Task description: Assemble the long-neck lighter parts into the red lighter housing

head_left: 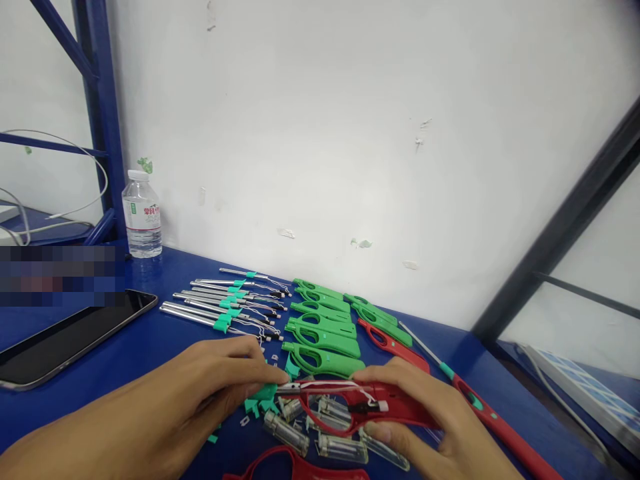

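Observation:
My right hand [425,417] grips a red lighter handle shell [370,403] with a white wire running along it. My left hand [220,383] pinches the metal tube end and a teal plastic piece [265,392] at the shell's left tip. Beneath the shell lie several clear fuel cartridges [300,433]. Behind them sits a row of green handle shells [323,330]. Left of those lies a row of metal tubes with teal collars and wires [220,303].
A finished red lighter [490,417] lies at the right on the blue table [165,347]. A phone [65,337] lies at the left, a water bottle [143,215] stands by the wall. Another red shell [300,467] sits at the near edge.

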Demonstrator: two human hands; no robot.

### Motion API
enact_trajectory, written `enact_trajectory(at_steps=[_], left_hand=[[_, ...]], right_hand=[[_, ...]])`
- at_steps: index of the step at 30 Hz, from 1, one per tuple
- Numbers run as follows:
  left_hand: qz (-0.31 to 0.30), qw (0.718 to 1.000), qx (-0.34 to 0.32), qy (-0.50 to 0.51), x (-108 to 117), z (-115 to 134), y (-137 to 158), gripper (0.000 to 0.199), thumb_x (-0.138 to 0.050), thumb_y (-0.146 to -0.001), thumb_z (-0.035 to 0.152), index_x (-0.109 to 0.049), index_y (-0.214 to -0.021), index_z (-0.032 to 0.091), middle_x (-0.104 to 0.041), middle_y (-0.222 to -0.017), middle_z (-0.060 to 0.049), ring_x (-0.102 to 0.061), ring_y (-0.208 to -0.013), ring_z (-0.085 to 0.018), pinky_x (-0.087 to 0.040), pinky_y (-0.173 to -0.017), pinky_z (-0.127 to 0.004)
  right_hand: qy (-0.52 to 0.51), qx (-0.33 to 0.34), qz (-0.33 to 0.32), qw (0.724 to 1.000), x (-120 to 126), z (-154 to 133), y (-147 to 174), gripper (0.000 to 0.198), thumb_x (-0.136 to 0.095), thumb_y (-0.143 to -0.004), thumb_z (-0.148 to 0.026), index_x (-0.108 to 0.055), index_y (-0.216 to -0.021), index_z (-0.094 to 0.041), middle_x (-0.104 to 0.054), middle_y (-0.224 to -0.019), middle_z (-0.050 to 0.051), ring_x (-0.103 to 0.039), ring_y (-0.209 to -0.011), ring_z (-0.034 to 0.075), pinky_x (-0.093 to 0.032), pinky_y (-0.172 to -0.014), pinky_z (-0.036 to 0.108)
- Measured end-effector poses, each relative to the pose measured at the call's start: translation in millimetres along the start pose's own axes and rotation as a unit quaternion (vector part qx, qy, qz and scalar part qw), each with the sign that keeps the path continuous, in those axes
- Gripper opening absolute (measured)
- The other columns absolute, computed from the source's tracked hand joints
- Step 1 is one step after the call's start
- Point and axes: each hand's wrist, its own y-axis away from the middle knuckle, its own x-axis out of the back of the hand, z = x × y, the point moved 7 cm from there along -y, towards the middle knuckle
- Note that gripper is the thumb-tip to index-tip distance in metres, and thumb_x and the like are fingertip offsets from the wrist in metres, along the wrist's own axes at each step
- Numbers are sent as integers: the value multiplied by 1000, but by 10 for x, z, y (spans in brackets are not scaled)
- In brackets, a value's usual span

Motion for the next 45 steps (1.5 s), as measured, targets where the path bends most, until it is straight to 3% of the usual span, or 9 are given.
enact_trajectory(at_steps=[4, 8, 12, 19, 23, 26, 32, 36, 45], left_hand=[[-8, 994, -10, -107, -31, 253, -204, 36, -76, -123, 66, -93, -147, 45, -93, -134, -6, -90, -129, -30, -76, -110, -30], [3, 987, -39, -155, -16, 502, -432, 46, -81, -117, 77, -93, -145, 43, -90, -123, -8, -86, -125, -32, -75, -106, -32], [4, 982, -62, -181, -9, 563, -457, 47, -78, -118, 78, -91, -145, 42, -88, -121, -8, -83, -119, -31, -72, -101, -31], [13, 971, -129, -199, -7, 604, -333, 24, -72, -126, 48, -87, -141, 37, -88, -116, -4, -84, -98, -22, -65, -80, -24], [39, 964, -173, -197, 0, 688, -317, 42, -43, -131, 18, -81, -121, 32, -87, -109, 2, -84, -77, -14, -56, -59, -28], [57, 956, -191, -213, -1, 707, -285, 42, -41, -126, 7, -74, -113, 31, -84, -105, 3, -82, -73, -15, -52, -56, -35], [14, 958, -180, -224, -30, 652, -239, 45, -49, -108, -3, -70, -125, 34, -82, -111, 5, -76, -75, -15, -44, -59, -37], [14, 957, -190, -218, -11, 670, -227, 47, -52, -107, -2, -67, -134, 33, -81, -109, 5, -74, -75, -15, -41, -58, -38], [45, 958, -210, -189, 65, 705, -249, 57, -52, -106, -3, -66, -144, 37, -80, -106, 9, -76, -79, -12, -43, -58, -34]], right_hand=[[11, 19, 9, 1000, -14, 51, 6, 27, -104, -106, -60, -101, -133, -56, -101, -141, -9, -99, -131, 26, -75, -109, 22], [40, 22, 16, 999, -36, 172, 28, 31, -98, -111, -69, -98, -141, -61, -99, -147, -11, -95, -142, 25, -72, -119, 22], [44, 38, 18, 998, -45, 173, 30, 33, -97, -113, -68, -98, -144, -58, -99, -148, -8, -96, -141, 27, -73, -119, 25], [26, 45, 15, 999, -82, 112, 35, 33, -99, -111, -69, -99, -142, -58, -100, -146, -7, -98, -137, 29, -78, -114, 31], [9, 56, 15, 998, -98, 73, 7, 31, -100, -111, -67, -98, -141, -61, -101, -143, -10, -99, -132, 26, -78, -112, 27], [1, 57, 16, 998, -105, 63, -11, 30, -100, -111, -64, -98, -141, -61, -100, -143, -10, -99, -132, 25, -77, -110, 26], [13, 13, 19, 1000, -101, 185, 5, 36, -97, -109, -75, -97, -141, -59, -99, -148, -9, -95, -142, 29, -76, -118, 31], [-63, 61, 59, 994, -9, 55, -25, 30, -104, -105, -72, -97, -122, -48, -101, -137, -5, -96, -138, 27, -74, -115, 24], [-102, 127, 51, 985, -2, -62, -85, 20, -109, -106, -54, -95, -106, -41, -98, -116, -5, -96, -102, 18, -72, -94, 17]])
